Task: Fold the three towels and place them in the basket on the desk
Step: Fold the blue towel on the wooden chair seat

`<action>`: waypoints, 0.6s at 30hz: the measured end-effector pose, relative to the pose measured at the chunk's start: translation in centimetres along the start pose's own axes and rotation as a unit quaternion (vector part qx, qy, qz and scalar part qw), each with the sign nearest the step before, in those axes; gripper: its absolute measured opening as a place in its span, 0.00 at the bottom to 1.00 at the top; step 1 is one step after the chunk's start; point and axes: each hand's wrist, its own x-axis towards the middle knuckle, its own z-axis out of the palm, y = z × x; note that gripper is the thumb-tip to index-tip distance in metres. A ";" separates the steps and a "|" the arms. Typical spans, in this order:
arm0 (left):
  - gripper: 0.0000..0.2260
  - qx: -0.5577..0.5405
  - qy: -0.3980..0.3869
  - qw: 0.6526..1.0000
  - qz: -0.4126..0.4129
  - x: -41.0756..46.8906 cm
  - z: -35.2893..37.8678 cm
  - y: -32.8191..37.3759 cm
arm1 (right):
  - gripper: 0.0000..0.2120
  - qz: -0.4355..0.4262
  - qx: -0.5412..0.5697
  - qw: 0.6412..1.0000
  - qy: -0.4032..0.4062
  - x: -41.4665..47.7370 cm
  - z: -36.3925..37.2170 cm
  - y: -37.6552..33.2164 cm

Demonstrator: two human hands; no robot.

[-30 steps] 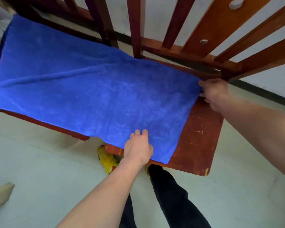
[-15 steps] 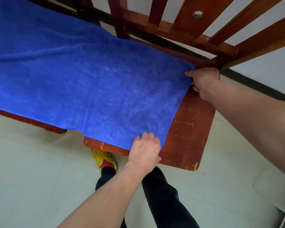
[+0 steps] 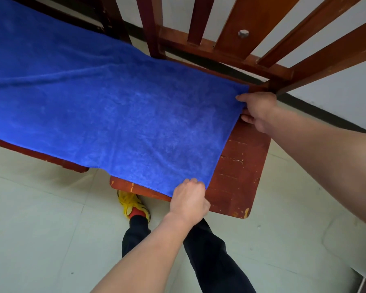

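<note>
A large royal-blue terry towel (image 3: pixel 106 106) lies spread flat across a worn reddish-brown wooden bench seat (image 3: pixel 241 163), filling the upper left and centre of the frame and running out of view at the left edge. The left hand (image 3: pixel 188 199), at lower centre, is clenched on the near right corner of the towel, fingers curled over the hem where it overhangs the seat's front edge. The right hand (image 3: pixel 257 108), at centre right, pinches the far right corner, thumb on top and fingers tucked beneath. Judgement: the step in hand is the first fold of this towel, both right-end corners gripped ready to be carried toward the left end. To do it well, both corners should rise together and travel at equal speed, keeping the short edge taut and parallel to itself, so that the hems meet squarely; a long shallow crease in the upper left of the cloth would best be smoothed before the layers close over it. Edges: the towel's near hem hangs slightly past the front of the seat, with a gap in the seat visible beneath it, so the cloth could sag there. The slatted wooden backrest (image 3: pixel 237 34) stands close behind the far corner, limiting lift on that side; open room lies toward the tiled floor (image 3: pixel 40 229) in the lower frame. No basket or other towels are in view.
</note>
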 end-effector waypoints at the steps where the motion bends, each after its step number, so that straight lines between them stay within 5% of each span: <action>1: 0.07 -0.038 -0.001 0.999 -0.024 -0.3 -0.4 -0.3 | 0.08 -0.004 0.008 1.000 -0.001 -0.5 -0.1 -0.2; 11: 0.12 -0.215 0.100 0.958 -0.162 -6.3 -7.7 -4.4 | 0.05 -0.061 0.055 0.993 -0.088 -10.6 1.9 -6.7; 14: 0.03 -0.254 0.186 0.929 -0.196 -8.5 -10.8 -7.1 | 0.05 -0.095 0.053 0.985 -0.131 -14.4 4.1 -9.7; 18: 0.10 -0.298 0.294 0.886 -0.200 -11.3 -15.4 -11.0 | 0.07 -0.129 0.060 0.975 -0.173 -18.5 8.0 -13.2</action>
